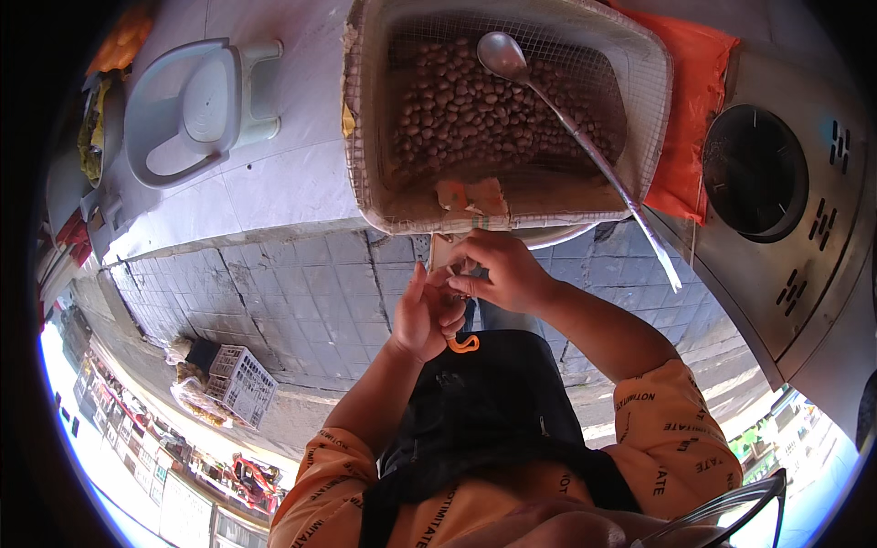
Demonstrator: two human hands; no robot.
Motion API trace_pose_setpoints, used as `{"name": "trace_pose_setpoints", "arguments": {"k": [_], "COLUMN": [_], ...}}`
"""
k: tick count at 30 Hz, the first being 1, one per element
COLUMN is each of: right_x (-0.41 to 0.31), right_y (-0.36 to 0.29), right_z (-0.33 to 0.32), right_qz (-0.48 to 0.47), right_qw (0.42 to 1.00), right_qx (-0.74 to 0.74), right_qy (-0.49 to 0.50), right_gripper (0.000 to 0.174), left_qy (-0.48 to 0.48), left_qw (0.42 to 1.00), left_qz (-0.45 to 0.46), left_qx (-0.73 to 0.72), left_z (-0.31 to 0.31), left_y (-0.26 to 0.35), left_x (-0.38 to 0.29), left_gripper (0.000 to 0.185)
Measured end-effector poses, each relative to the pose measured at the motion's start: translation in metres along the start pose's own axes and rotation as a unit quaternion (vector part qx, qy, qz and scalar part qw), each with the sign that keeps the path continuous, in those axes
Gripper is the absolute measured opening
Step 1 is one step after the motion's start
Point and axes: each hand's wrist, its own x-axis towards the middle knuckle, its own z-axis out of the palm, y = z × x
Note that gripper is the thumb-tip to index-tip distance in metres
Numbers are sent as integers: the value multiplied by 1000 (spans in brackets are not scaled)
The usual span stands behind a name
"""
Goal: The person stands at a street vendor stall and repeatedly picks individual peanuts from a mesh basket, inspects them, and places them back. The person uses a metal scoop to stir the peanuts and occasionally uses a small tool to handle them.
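Observation:
My left hand [426, 316] is curled around a tool with an orange looped handle [464, 343], whose working end is hidden among the fingers. My right hand [503, 268] meets it from the right, thumb and fingers pinching something small that I cannot make out, perhaps a nut. Both hands are over the paved floor, just below a wire-mesh-lined basket [363, 198]. In the basket lie many round brown nuts, apparently chestnuts [473, 109]. A long-handled metal spoon [503, 56] rests across them, its handle reaching over the basket's right rim.
A pale plastic child's seat or stool [205, 109] is on the light tiled surface at left. At right, a metal counter [767, 288] holds a dark round opening [756, 172], beside a red plastic sheet [685, 109]. A white crate [241, 385] stands on the ground at lower left.

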Motion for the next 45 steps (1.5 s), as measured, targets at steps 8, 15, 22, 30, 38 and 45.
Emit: {"name": "trace_pose_setpoints", "arguments": {"k": [8, 15, 22, 30, 38, 45], "right_x": [-77, -166, -162, -135, -203, -294], "right_y": [105, 162, 99, 63, 38, -17], "right_z": [-108, -140, -104, -53, -54, -48], "right_qz": [217, 483, 406, 320, 425, 511], "right_qw": [829, 697, 879, 877, 825, 798], "right_qx": [-352, -463, 250, -307, -362, -304], "right_qy": [377, 258, 0, 184, 89, 97], "right_gripper": [39, 43, 27, 33, 19, 26], "left_qy": [9, -4, -2, 4, 27, 33], "left_qw": [987, 978, 962, 948, 945, 940], "left_qz": [-17, -51, -77, -90, -78, -89], "left_qx": [158, 204, 261, 304, 316, 327], "left_z": [-1, 4, 9, 15, 15, 14], "left_y": [4, -5, -13, -24, -24, -28], "left_x": [-8, -5, -4, 0, -6, -3], "left_gripper": [36, 39, 38, 38, 38, 35]}}
